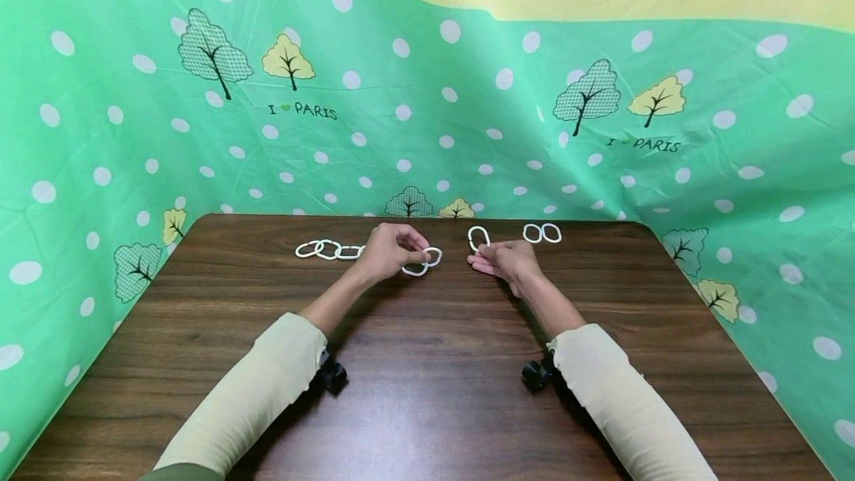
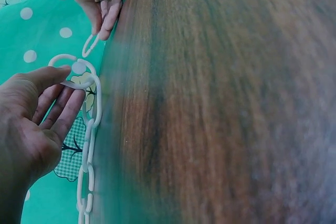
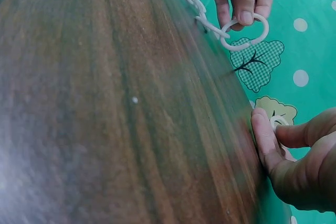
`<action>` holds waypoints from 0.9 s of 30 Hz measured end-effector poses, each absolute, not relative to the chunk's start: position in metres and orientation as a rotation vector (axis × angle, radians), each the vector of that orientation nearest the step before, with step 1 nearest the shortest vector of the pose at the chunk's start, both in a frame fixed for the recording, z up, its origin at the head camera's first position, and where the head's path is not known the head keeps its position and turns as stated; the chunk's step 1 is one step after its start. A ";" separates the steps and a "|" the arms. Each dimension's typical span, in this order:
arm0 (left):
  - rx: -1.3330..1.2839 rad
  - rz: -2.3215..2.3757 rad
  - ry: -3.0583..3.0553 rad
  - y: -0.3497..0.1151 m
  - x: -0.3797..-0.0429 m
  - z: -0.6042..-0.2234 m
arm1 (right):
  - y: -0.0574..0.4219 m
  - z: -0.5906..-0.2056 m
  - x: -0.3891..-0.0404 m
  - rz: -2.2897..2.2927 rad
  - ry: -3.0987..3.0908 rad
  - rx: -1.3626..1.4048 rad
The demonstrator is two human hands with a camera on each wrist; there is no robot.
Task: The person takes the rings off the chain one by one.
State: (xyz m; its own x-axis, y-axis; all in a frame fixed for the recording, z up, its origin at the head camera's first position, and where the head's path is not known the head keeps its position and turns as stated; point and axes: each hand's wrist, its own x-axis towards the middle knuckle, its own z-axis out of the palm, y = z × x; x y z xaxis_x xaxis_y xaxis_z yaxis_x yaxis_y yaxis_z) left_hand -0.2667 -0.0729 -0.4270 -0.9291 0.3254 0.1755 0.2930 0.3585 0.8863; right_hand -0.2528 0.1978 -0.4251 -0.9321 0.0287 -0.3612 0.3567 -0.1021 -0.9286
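Observation:
A chain of white oval plastic links (image 2: 98, 103) runs along the far part of the table, to the left. My left hand (image 1: 389, 252) pinches its end link (image 3: 266, 27) between thumb and fingers, raised a little at that end. The link joined to it hangs just below the fingers. To the right, my right hand (image 1: 513, 261) holds a single white link (image 1: 478, 228) between thumb and fingers, upright and apart from the chain. In the left wrist view the two held links are close to each other. Part of the chain is hidden behind my left hand in the head view.
Two more white links (image 1: 560, 234) lie side by side beyond my right hand, near the table's far edge. The dark wooden table (image 1: 427, 362) meets a green dotted cloth (image 1: 401, 139) behind and at the sides. Black wrist cameras (image 1: 334, 375) sit under both sleeves.

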 end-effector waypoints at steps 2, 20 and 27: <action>0.585 1.666 2.563 -0.073 -0.266 -0.427 | 0.198 -0.425 -0.253 -2.140 1.934 0.427; 0.595 1.678 2.530 -0.072 -0.267 -0.428 | 0.216 -0.423 -0.257 -2.171 1.873 0.491; 0.597 1.676 2.532 -0.070 -0.268 -0.427 | 0.223 -0.424 -0.260 -2.212 1.858 0.511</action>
State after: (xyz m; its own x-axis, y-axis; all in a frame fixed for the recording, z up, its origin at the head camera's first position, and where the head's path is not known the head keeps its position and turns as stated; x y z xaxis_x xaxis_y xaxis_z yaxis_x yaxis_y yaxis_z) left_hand -0.2676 -0.0705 -0.4271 -0.9245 0.3412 0.1698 0.2896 0.3393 0.8950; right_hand -0.2604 0.2228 -0.4242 -0.9185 0.0629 -0.3905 0.3738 -0.1848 -0.9089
